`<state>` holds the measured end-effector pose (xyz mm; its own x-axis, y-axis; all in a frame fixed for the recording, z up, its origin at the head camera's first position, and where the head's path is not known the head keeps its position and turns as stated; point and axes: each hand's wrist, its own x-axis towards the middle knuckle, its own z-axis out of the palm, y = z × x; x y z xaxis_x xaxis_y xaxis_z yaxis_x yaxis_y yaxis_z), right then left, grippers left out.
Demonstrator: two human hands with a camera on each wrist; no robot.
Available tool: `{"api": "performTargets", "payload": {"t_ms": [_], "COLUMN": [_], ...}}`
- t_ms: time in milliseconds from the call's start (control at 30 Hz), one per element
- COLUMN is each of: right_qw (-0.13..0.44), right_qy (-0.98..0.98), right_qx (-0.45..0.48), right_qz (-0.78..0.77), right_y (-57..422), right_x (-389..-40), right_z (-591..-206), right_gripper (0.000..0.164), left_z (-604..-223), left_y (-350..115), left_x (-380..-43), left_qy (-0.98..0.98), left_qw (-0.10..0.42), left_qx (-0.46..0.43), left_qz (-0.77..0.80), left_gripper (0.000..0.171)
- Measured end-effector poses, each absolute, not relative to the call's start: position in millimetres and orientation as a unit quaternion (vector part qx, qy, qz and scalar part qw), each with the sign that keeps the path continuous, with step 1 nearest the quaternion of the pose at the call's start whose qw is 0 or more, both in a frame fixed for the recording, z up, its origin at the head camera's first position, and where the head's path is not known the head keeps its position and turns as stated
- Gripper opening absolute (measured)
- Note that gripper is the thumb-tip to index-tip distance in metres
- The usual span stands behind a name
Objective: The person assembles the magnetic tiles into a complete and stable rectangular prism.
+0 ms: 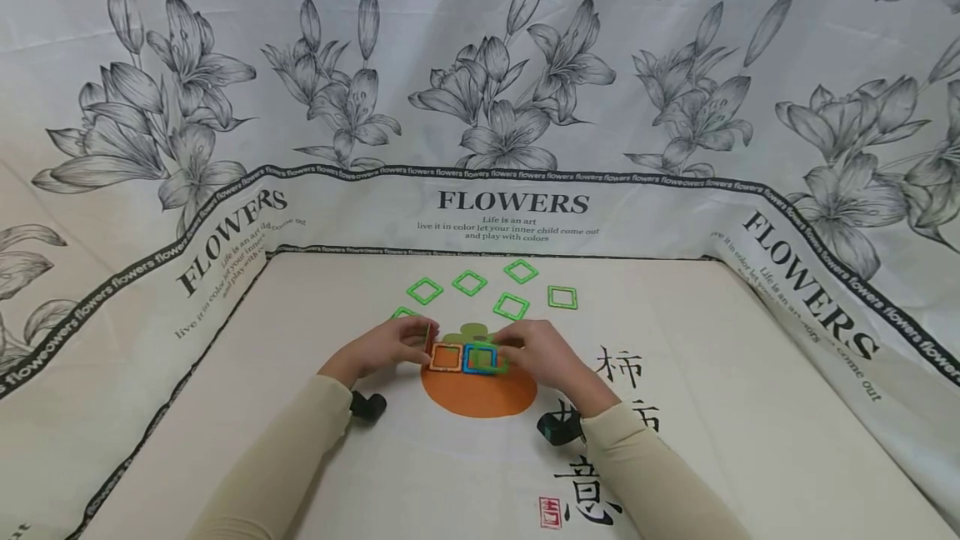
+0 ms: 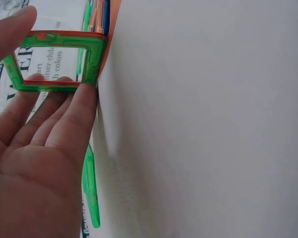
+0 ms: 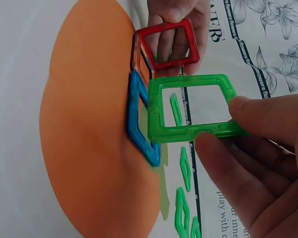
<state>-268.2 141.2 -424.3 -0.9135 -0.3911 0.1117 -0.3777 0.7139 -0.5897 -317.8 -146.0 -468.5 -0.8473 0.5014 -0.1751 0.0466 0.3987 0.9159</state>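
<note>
My left hand (image 1: 384, 350) pinches an upright square magnetic tile frame at its outer edges, thumb opposite fingers. It shows green (image 2: 92, 59) in the left wrist view and red (image 3: 191, 42) in the right wrist view. That frame stands at the left side of an orange square tile frame (image 1: 447, 370) lying flat. Beside the orange one lies a blue square tile frame (image 3: 134, 111), edge to edge with it. Between thumb and fingers, my right hand (image 1: 543, 352) holds a green square tile frame (image 3: 158, 133), tilted up over the blue one.
Several green square tile frames, one of them here (image 1: 562, 298), lie scattered beyond the hands. Under the work, the white tablecloth (image 1: 360, 473) bears a printed orange persimmon (image 1: 480, 398) and black characters (image 1: 592, 490) at right. A flowered cloth (image 1: 517, 215) rises behind the table.
</note>
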Motion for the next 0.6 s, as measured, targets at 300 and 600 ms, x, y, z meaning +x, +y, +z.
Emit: {"api": "performTargets", "payload": {"t_ms": [300,600], "right_qw": [-0.004,-0.005], "right_qy": [0.915,0.907], "right_qx": [-0.237,-0.259], "right_qz": [-0.326,-0.332], "right_y": [129,119], "right_x": [-267,-266], "right_z": [-430,-433], "right_gripper": [0.017,0.018], "left_z": [-468,-469], "left_y": [-146,-148], "left_x": [-318,-318], "left_qy": [0.807,0.809], "left_qw": [0.217,0.216], "left_qx": [0.170,0.175], "left_qz": [0.523,0.518], "left_gripper": [0.065,0.064]}}
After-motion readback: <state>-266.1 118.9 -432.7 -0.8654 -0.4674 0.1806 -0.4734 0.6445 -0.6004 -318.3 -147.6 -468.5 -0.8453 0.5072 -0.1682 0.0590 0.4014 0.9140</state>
